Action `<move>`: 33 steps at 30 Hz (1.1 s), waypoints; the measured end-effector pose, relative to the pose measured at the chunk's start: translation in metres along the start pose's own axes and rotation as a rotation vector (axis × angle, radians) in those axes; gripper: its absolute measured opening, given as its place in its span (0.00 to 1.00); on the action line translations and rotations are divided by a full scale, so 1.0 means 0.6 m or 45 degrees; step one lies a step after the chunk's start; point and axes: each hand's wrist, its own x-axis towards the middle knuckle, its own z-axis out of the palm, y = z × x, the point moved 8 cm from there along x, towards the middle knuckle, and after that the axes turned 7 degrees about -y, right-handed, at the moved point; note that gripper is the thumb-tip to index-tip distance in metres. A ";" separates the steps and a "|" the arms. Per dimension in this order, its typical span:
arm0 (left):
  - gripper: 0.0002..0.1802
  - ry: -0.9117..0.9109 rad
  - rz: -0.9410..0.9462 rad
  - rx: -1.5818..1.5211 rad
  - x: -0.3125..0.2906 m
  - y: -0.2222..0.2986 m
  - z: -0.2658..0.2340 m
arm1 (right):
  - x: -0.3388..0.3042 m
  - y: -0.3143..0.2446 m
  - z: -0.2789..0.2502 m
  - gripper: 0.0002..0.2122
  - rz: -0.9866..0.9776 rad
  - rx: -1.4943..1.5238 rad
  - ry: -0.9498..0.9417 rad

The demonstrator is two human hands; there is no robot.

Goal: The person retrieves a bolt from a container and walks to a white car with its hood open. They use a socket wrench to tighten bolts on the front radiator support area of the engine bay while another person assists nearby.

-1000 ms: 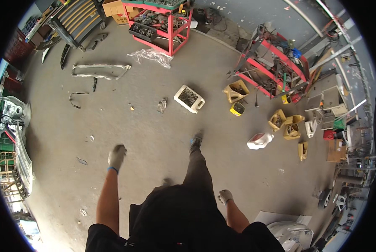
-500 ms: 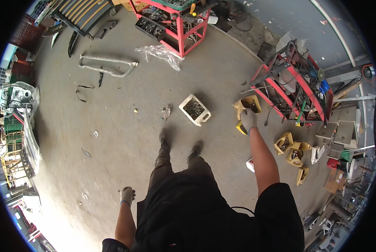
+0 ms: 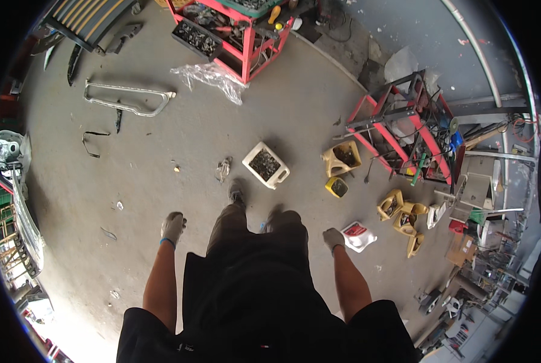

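Note:
My left hand [image 3: 173, 227], in a pale glove, hangs above the floor left of my legs. Its fingers are loosely bent and a little apart, with nothing seen in them. On the other side, my gloved right hand [image 3: 333, 239] is beside a white jug with a red label [image 3: 359, 236]; its fingers are mostly hidden beneath it. Ahead of my feet sits a white cut-open jug [image 3: 281, 176] filled with small dark metal parts. To its right are a yellowish cut-open jug [image 3: 329, 163] and a small yellow container [image 3: 331, 188], both with parts inside.
A red cart [image 3: 247, 54] with a parts tray stands ahead; clear plastic film [image 3: 201, 75] lies beside it. Another red rack [image 3: 424, 145], laden with tools, leans at the right. Several yellow cut jugs [image 3: 415, 245] sit near it. A metal frame [image 3: 152, 112] lies ahead left.
My right hand has drawn back from the yellowish jug to my side, beside the white labelled jug. My left hand has swung forward. My feet and view have shifted slightly.

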 end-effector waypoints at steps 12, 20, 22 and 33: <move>0.18 0.039 -0.047 0.149 -0.024 0.039 0.068 | -0.024 -0.239 -0.177 0.18 -0.126 0.646 0.201; 0.18 -0.113 0.096 0.026 0.065 0.073 0.297 | 0.228 -0.424 -0.194 0.16 -0.443 0.090 -0.059; 0.18 -0.148 0.053 -0.015 0.157 0.045 0.355 | 0.331 -0.460 -0.151 0.15 -0.542 0.014 -0.021; 0.21 0.021 0.405 -0.053 0.670 0.060 0.508 | 0.686 -0.661 0.056 0.10 -0.940 -0.691 0.219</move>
